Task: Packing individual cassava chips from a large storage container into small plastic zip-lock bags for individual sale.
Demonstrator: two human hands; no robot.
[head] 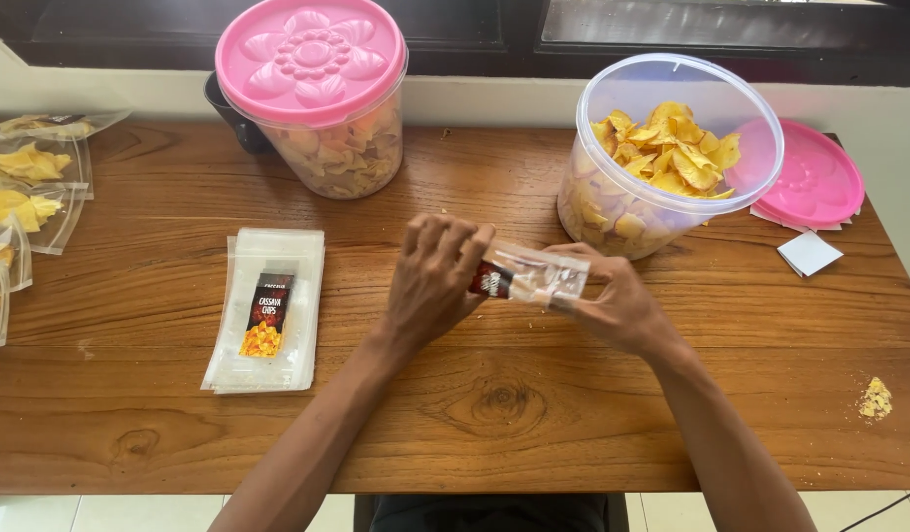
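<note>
1. At the far left edge of the frame, several filled clear pouches [27, 182] of yellow chips lie overlapping on the wooden desk [494, 414]. They hang close to the desk's left end, and a nudge could likely slide one off.

2. Left of centre lies a flat stack of empty clear pouches [266, 310], each with a narrow dark label carrying a red band and a picture of yellow chips. The stack looks loose, so a brushing forearm might fan it out.

3. At the upper left of centre stands a clear tub of pale chips shut with a pink flower-embossed lid [310, 59]; a dark object sits behind it, too hidden to identify.

4. In the middle, the left hand [430, 286] curls its fingers over the labelled end of one empty clear pouch [529, 276], held above the desk just in front of the open tub. The right hand [617, 305] pinches the pouch's other end between thumb and fingers. The thin film could tear or slip if the two hands pull unevenly.

5. At the upper right, the open clear tub [672, 148] holds yellow chips and tilts toward the hands; it could probably tip and spill.

6. Further right, a second pink lid [819, 177] lies flat, with a small white paper square [810, 253] beside it.

7. At the lower right, a crumb pile [876, 399] sits on the desk and might stick to a pouch.
</note>
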